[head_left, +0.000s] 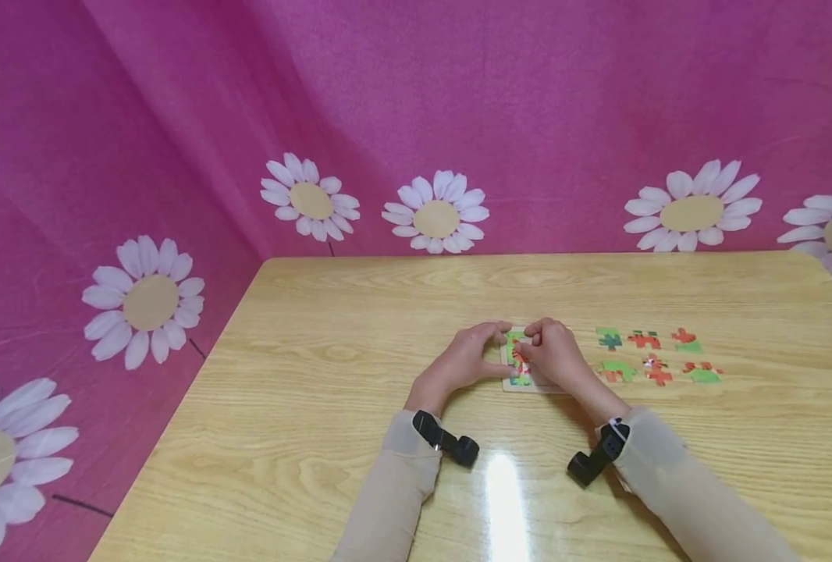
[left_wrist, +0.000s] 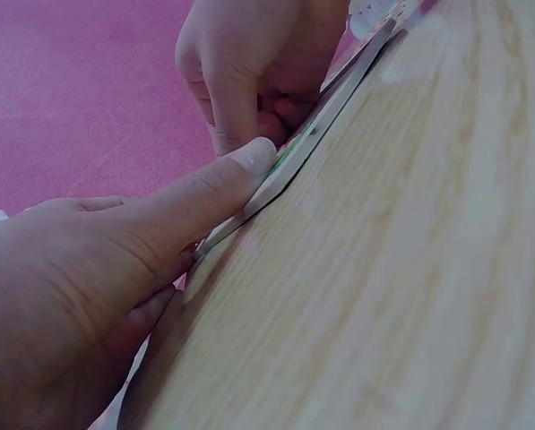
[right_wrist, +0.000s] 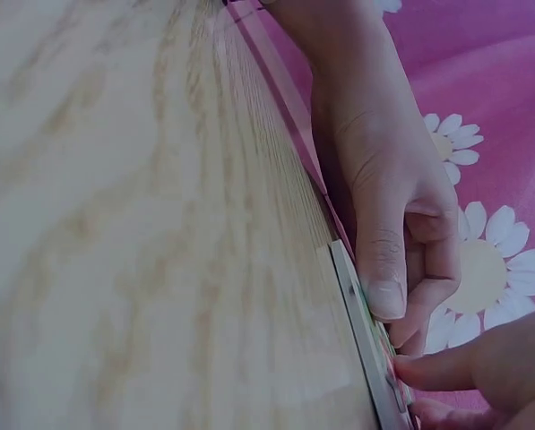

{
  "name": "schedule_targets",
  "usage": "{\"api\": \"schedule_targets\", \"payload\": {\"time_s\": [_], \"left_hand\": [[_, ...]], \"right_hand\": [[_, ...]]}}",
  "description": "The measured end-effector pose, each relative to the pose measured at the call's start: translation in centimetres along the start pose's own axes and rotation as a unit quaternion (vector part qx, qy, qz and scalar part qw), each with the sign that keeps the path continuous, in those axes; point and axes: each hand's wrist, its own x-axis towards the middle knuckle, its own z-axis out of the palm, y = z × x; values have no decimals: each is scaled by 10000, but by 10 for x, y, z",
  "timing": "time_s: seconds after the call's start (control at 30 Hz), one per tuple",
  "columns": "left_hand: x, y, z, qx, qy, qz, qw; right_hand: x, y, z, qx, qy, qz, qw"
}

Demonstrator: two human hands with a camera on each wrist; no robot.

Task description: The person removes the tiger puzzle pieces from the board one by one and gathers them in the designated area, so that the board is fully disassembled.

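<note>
Beige-sleeved, the left hand [head_left: 456, 362], thumb and fingers apart, touched the left side of the puzzle board [head_left: 524, 389]. Over it bent the right hand [head_left: 556, 358]; whether it gripped anything, I couldn't tell. Farther right, six loose pieces [head_left: 659, 376] lay in two rows on the wooden table [head_left: 282, 437].

The table [head_left: 282, 453] holds a puzzle board [head_left: 535, 389] and two rows of pieces [head_left: 659, 378].
</note>
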Motion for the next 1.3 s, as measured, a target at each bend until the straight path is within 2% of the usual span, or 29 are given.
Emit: {"api": "schedule_targets", "payload": {"time_s": [0.27, 0.47, 0.87, 1.07, 1.3], "left_hand": [[-1, 0, -1, 27, -15, 14, 10000], [-1, 0, -2, -23, 34, -12, 10000], [-2, -3, -1, -72, 51, 46, 10000], [-2, -3, -1, -42, 49, 97, 9999], [-1, -4, 0, -76, 55, 126, 9999]], "right_hand": [[0, -1, 1, 131, -216, 217, 9994], [1, -1, 2, 176, -135, 167, 9996], [0, 0, 5, 141, 185, -49, 9997], [1, 3, 4, 52, 197, -357, 9992], [0, 7, 3, 175, 276, -431, 9985]]}}
